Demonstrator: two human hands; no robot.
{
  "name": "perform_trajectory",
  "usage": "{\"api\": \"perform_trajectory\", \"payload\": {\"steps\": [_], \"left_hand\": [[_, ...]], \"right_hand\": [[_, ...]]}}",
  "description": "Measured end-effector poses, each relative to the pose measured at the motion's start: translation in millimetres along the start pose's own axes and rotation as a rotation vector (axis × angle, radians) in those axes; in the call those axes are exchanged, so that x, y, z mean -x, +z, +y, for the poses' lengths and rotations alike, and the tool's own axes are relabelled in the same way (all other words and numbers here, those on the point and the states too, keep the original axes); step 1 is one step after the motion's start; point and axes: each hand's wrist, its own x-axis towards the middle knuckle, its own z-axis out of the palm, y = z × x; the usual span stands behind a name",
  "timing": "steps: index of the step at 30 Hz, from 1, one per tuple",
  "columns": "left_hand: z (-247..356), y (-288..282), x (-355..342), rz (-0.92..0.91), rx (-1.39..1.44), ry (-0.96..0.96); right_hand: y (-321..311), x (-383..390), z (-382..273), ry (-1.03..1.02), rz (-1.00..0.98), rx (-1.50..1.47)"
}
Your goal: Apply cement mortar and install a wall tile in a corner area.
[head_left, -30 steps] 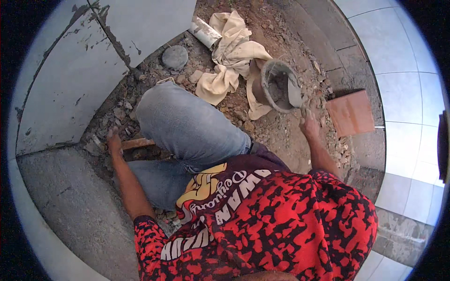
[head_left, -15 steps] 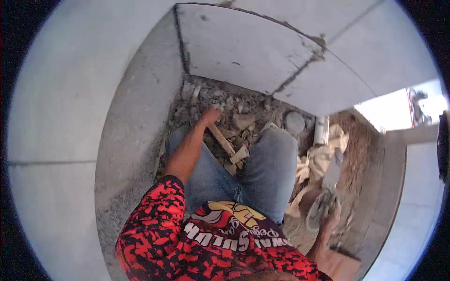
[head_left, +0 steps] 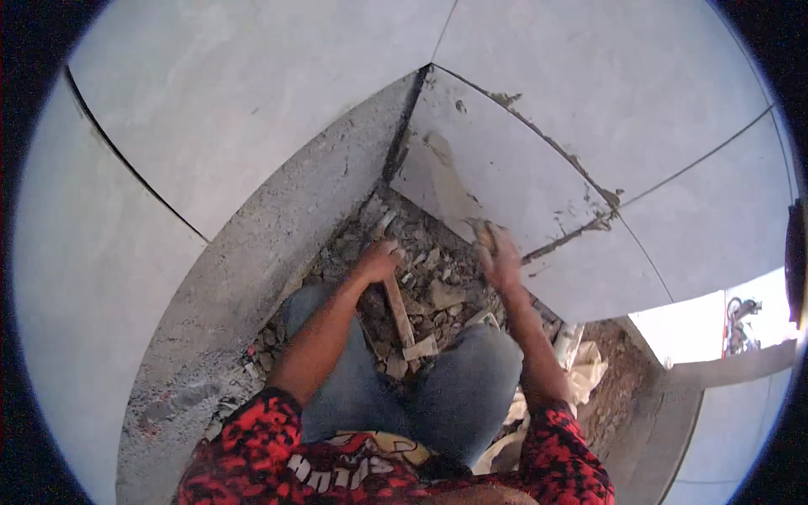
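Against the wall tile [head_left: 513, 164], the right hand [head_left: 498, 255] has its grip round a trowel [head_left: 451, 187], apparently working the tile's left part; steady, flat pressure seems called for. Below the tile, the left hand [head_left: 383, 259] meets a hammer [head_left: 398, 310]; whether grasping, I cannot tell.

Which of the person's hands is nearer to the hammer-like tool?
Left: the left hand is at the upper end of the hammer-like tool. The right hand, gripping a trowel, is farther off to its right.
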Motion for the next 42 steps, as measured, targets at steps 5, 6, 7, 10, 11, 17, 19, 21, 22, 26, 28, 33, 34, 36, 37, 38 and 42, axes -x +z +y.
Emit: {"api": "perform_trajectory", "payload": {"steps": [5, 6, 7, 10, 11, 17, 19, 21, 22, 26, 28, 33, 34, 36, 37, 38, 42], "left_hand": [[51.1, -27.9, 58.1, 0.167, -0.025, 0.032], [56.9, -31.8, 66.4, 0.095, -0.042, 0.002], [61.3, -34.6, 73.1, 0.043, -0.066, -0.015], [67.7, -36.8, 87.6, 0.159, -0.055, 0.047], [68.1, -38.1, 90.9, 0.164, -0.044, 0.045], [73.1, -51.7, 105.5, 0.118, 0.028, -0.069], [75.3, -55.0, 110.4, 0.118, -0.008, -0.063], [76.9, -56.3, 112.4, 0.108, -0.039, -0.065], [77.3, -56.1, 113.1, 0.154, -0.056, -0.048], [75.8, -58.6, 113.3, 0.136, -0.027, -0.033], [74.5, -61.9, 114.7, 0.112, 0.003, -0.042], [70.5, -68.4, 118.2, 0.091, 0.069, -0.012], [69.5, -68.5, 117.7, 0.120, 0.050, -0.003], [67.3, -68.3, 117.3, 0.138, 0.039, 0.002], [65.9, -68.1, 115.9, 0.131, 0.026, -0.013], [64.6, -67.7, 114.2, 0.135, 0.027, 0.003], [57.8, -61.3, 106.5, 0.174, -0.031, 0.024]], "right_hand": [[78.1, -66.3, -9.1, -0.120, 0.119, -0.110], [87.3, -74.0, -11.5, -0.089, 0.134, -0.199], [94.6, -82.2, -13.4, -0.085, 0.174, -0.286], [111.3, -103.5, -17.9, -0.020, 0.198, -0.376], [115.4, -108.1, -18.6, -0.058, 0.209, -0.385], [135.7, -125.4, -19.9, -0.012, 0.261, -0.395], [143.7, -128.8, -24.7, 0.041, 0.278, -0.467], [151.0, -132.1, -31.0, 0.057, 0.305, -0.483], [153.9, -132.5, -34.0, 0.068, 0.331, -0.498], [162.6, -118.9, -43.7, 0.074, 0.396, -0.460], [163.3, -104.1, -44.7, 0.070, 0.427, -0.451], [133.7, -76.9, -32.4, 0.016, 0.438, -0.191], [121.2, -76.0, -29.5, 0.071, 0.426, -0.251], [86.9, -73.8, -24.3, 0.037, 0.285, -0.058], [68.3, -74.6, -24.2, 0.029, 0.161, 0.107], [52.5, -76.9, -27.1, -0.070, 0.138, 0.124], [3.6, -89.0, -45.3, -0.001, 0.055, 0.256]]}}
